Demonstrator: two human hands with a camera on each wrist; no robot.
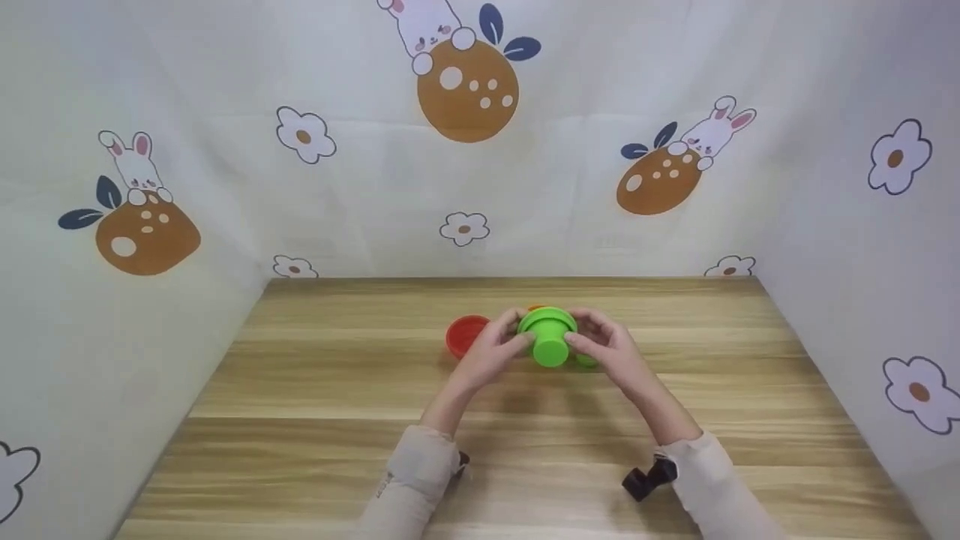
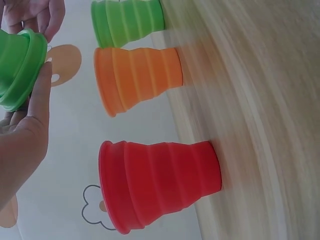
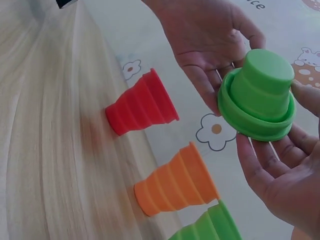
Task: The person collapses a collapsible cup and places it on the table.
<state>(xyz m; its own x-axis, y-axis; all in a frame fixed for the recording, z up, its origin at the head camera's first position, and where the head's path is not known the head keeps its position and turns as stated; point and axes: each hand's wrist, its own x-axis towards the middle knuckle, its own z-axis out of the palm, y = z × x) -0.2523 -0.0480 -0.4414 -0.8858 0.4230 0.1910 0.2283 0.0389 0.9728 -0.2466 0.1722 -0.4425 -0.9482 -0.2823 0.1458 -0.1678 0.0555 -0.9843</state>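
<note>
A bright green collapsible cup hangs above the table between both hands, partly folded, its base tilted toward the head camera. My left hand grips the rim from the left, and my right hand holds it from the right, thumbs on the near side. In the right wrist view the folded ring of the green cup surrounds its raised base. Behind the hands stand a red cup, an orange cup and a second green cup, all unfolded with their mouths up.
The wooden table runs back to a pale cloth wall printed with rabbits and flowers. Similar cloth rises on both sides. Black straps or mounts sit at the sleeves' wrists.
</note>
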